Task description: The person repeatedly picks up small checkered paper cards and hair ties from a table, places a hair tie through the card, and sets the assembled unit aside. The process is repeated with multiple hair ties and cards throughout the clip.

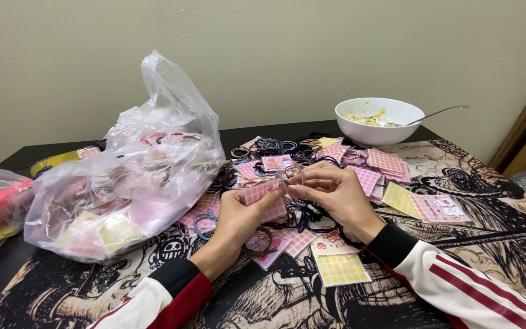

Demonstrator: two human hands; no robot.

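A pink checked card (263,196) is held by the left hand (238,216), fingers closed around its lower edge, above the middle of the surface (488,201). A hair tie (290,172) is pinched between the fingertips of the right hand (336,195) and is stretched at the card's upper right corner, touching it. Judging by this, the tie is being looped onto the card; for the next move the loop would need to be kept wide and drawn down over the card's edge while the card is held flat.

Below and beyond the hands, a heap of loose hair ties (275,146) and pink and yellow cards (342,268) is spread across the patterned surface. A large clear plastic bag (135,176), seemingly filled with more cards, stands just to the left. A white bowl (377,122) with a spoon (439,112) in it is set at the far edge, well apart from the hands.
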